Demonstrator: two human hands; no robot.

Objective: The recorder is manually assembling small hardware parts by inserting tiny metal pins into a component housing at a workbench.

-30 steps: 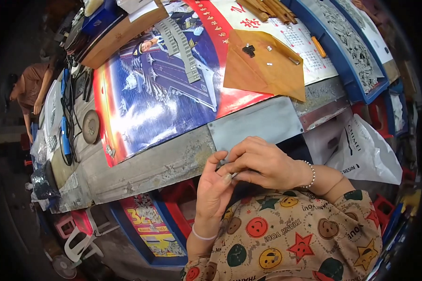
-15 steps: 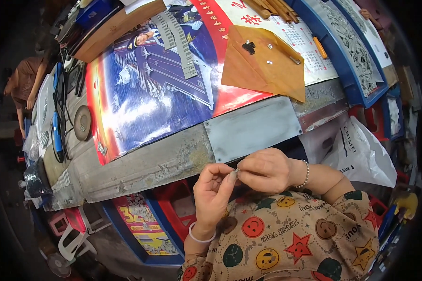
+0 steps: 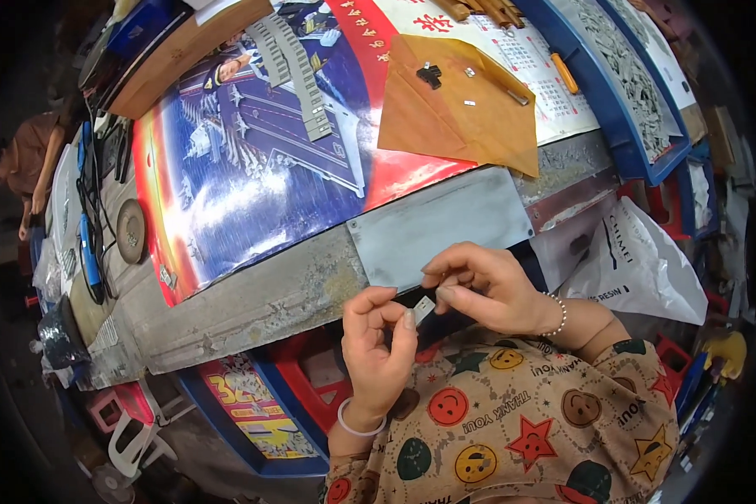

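Your left hand [image 3: 378,344] and right hand [image 3: 487,286], earlier pressed together, have drawn slightly apart; both now pinch a small grey piece [image 3: 423,308] below the metal plate [image 3: 441,225].

Small flat pale metal piece [image 3: 424,307], frame centre, smooth w/ dull sheen, pinched betw. both hands. Above it, grey rectangular metal sheet [image 3: 441,225], matt, brushed look. Worn grey bench edge [image 3: 252,307], centre-left: rough, scuffed, patchy. Big glossy paper poster, blue and red [image 3: 252,160], upper centre, shiny w/ glare. Orange-brown paper sheet [image 3: 462,118], upper right, matt, creased. White plastic bag [image 3: 638,269], right, smooth, crinkled. Patterned tan cloth sleeve [image 3: 512,428], bottom, soft, matt.
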